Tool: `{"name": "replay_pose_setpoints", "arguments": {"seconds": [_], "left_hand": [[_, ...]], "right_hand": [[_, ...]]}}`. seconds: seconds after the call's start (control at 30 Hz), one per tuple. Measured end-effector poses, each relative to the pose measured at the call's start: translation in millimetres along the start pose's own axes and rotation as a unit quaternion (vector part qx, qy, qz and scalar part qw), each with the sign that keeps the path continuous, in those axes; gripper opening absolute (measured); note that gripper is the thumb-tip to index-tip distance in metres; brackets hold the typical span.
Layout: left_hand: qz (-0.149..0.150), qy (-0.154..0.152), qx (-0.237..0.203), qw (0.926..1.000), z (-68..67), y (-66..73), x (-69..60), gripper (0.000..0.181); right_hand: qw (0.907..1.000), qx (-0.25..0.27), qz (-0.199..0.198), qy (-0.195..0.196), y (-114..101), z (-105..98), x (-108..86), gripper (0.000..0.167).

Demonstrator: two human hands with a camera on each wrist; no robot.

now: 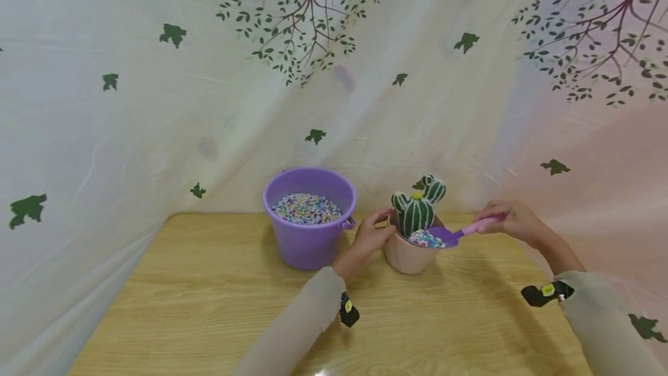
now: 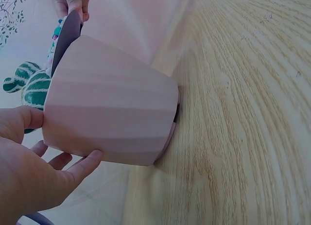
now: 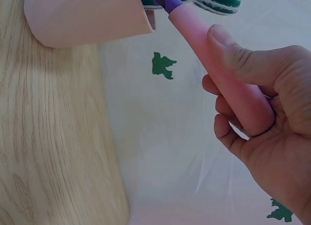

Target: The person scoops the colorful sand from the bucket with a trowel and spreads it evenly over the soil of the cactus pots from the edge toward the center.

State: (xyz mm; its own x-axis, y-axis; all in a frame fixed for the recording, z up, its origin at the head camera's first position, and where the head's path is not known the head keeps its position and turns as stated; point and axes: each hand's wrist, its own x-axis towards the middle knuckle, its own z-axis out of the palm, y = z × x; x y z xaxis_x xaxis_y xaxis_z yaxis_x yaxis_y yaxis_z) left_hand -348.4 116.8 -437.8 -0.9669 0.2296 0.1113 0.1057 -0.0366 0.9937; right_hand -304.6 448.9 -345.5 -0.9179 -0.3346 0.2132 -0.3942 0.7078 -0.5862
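Note:
A knitted green cactus (image 1: 417,213) with white ribs and a yellow top stands in a pale pink flower pot (image 1: 409,257) on the table. My left hand (image 1: 371,237) holds the pot's left side, with the thumb by the rim and fingertips against the wall in the left wrist view (image 2: 43,162). The right hand (image 3: 272,94) grips the pink handle (image 3: 214,55) of a small trowel. Its purple blade (image 1: 447,237) lies over the pot's right rim, beside the cactus, carrying multicoloured pebbles (image 1: 425,239). How much the pot holds is hidden.
Left of the pot stands a purple bucket (image 1: 305,248) partly filled with the same small coloured pebbles (image 1: 307,209), its handle joint facing the pot. The wooden table (image 1: 209,306) ends at a hanging cloth (image 1: 156,120) printed with leaves and branches.

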Motion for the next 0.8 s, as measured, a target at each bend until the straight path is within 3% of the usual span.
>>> {"name": "replay_pose_setpoints", "arguments": {"seconds": [0.2,0.53,0.8], "left_hand": [[0.001,0.003,-0.004,1.0000,-1.7,0.6,0.2,0.050],[0.016,0.001,-0.012,0.9998,-3.5,3.5,-3.4,0.050],[0.015,-0.008,-0.007,0.9998,-5.0,3.4,-3.1,0.049]], "right_hand": [[0.9994,-0.013,0.031,0.000,-5.8,0.9,2.3,0.015],[0.9998,-0.010,0.018,0.002,-7.8,-1.1,1.3,0.015],[0.9991,-0.012,0.038,-0.011,-7.1,-2.9,0.0,0.017]]}}
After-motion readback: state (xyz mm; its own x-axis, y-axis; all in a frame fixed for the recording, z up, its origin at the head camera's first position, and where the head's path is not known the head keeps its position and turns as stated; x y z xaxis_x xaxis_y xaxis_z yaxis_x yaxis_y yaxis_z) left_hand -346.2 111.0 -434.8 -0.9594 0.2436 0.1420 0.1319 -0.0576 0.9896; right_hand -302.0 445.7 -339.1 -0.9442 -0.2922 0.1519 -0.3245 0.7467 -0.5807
